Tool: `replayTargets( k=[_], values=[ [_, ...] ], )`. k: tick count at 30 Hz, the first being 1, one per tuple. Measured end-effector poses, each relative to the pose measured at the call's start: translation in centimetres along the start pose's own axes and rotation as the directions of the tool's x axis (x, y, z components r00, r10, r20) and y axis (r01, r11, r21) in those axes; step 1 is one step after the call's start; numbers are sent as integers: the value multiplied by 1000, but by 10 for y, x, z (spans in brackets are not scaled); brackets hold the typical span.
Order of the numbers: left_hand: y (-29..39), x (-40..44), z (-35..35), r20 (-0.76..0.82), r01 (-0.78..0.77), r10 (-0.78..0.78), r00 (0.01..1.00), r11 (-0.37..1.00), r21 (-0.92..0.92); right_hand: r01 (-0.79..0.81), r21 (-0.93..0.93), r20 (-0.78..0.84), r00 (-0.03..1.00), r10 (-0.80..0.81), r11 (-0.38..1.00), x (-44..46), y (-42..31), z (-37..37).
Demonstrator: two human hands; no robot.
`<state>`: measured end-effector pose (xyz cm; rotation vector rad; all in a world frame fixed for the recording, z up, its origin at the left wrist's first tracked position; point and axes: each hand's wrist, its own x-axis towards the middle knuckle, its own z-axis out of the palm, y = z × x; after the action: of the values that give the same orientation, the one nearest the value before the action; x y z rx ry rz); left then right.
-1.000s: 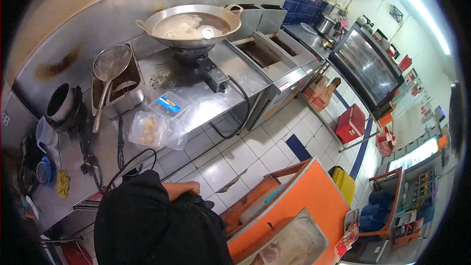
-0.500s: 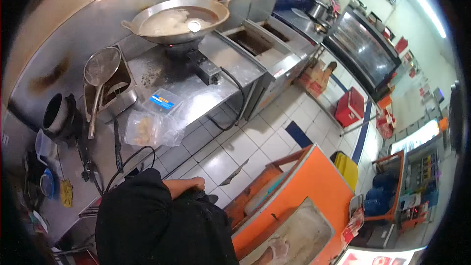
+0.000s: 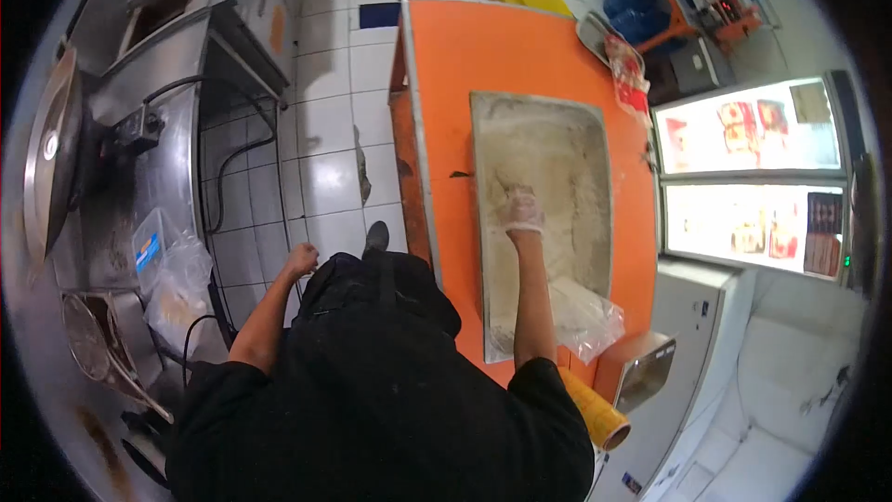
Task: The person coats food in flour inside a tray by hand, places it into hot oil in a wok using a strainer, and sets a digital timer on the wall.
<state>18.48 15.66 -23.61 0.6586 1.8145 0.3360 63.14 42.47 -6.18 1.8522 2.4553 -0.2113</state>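
My right hand (image 3: 523, 211), in a clear plastic glove, reaches into a long metal tray (image 3: 478, 223) set in an orange counter. Pale, flour-like powder (image 3: 567, 153) lines the tray. The fingers curl down at the powder, beside a small darker, lumpy patch; what they hold, if anything, is hidden. A clear plastic bag (image 3: 590, 316) lies over the tray's near right corner. Bare, my left hand (image 3: 301, 260) hangs at my side above the tiled floor, fingers curled in and nothing visible in them.
On the left steel table (image 3: 172, 163) are a wide pan (image 3: 51, 153), a bag with pale contents (image 3: 177, 293) and a strainer (image 3: 88, 330). A black cable (image 3: 269, 135) hangs off its edge. Right of the orange counter (image 3: 446, 65) stand a yellow roll (image 3: 595, 409) and a lit display (image 3: 753, 223).
My view has swung from the stove side to the orange counter, now showing the whole tray. My right hand stays in the tray; my left hand stays low at my side.
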Motion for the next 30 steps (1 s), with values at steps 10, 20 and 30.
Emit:
replayTargets(
  k=[10, 20, 30],
  values=[
    [-32, 15, 2, 1, 27, -28, 1000, 998, 54, -282, 290, -218, 911, 350, 915, -18, 45, -38],
    [9, 6, 5, 42, 7, -8, 999, 999, 35, -260, 15, -319, 914, 251, 965, -5, 63, 16],
    [5, 7, 8, 33, -42, 37, 999, 988, 150, -505, -39, 65, 860, 506, 862, 37, 9, -1]
  ],
)
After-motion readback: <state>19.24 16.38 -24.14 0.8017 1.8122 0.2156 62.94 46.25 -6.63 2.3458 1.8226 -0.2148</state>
